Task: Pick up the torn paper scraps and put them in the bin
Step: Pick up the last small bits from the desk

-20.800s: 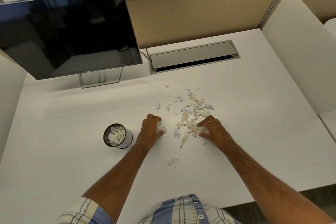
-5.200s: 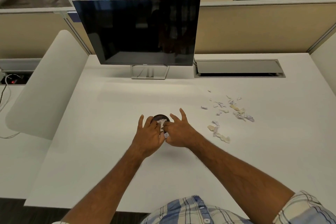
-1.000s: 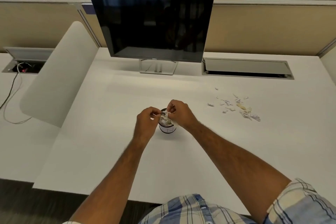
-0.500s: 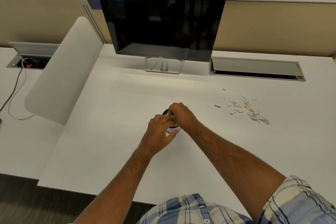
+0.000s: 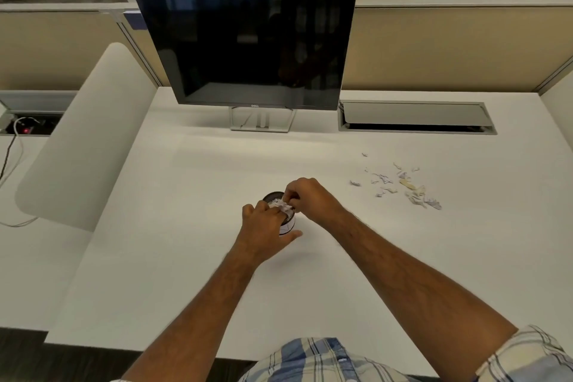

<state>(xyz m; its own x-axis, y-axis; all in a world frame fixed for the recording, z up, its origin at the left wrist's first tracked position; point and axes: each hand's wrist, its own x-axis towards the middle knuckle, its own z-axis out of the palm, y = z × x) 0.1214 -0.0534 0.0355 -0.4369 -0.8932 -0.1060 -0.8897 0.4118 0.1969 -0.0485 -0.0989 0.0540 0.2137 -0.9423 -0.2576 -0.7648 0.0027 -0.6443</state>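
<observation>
A small round bin with a dark mesh rim stands mid-desk, packed with white paper scraps. My left hand wraps around the bin's near side, thumb stretched to the right. My right hand hovers over the bin's right rim with fingertips pinched on scraps at the top. A scatter of several torn scraps, white, cream and pale purple, lies on the desk to the right of my hands.
A dark monitor on a metal stand rises behind the bin. A grey cable hatch is set into the white desk at the back right. A curved white divider borders the left; beige partitions close the back.
The scrap pile on the desk has shrunk a lot since the earliest frame. Over the last second my left hand dropped to grasp the bin's side while my right hand stayed pinched over its top.
</observation>
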